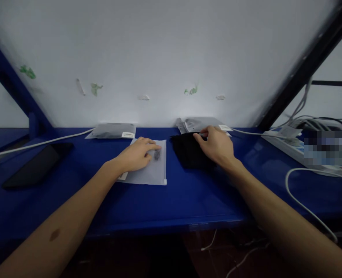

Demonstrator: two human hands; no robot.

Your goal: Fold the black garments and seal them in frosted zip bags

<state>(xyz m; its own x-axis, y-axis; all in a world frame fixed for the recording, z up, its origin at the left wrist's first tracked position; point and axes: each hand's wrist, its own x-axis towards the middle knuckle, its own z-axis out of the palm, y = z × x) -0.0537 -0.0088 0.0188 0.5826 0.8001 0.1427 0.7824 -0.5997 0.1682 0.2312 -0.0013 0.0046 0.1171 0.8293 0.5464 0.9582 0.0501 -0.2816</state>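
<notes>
A frosted zip bag (156, 170) with a small printed patch lies flat on the blue table (171, 208). Resting on the bag's left part is my left hand (139, 154), its fingers apart and nothing gripped. To the right of the bag lies a folded black cloth-like item (190, 152). My right hand (217, 144) is on the right side of this black item, with thumb and fingers bent over its upper edge; the fingertips are partly hidden.
Packed grey bags with white labels lie by the wall, one at left (110, 130) and others at right (202, 123). A dark flat object (39, 166) is at far left. White cables (292, 197) and a white tray-like object (283, 148) sit at right.
</notes>
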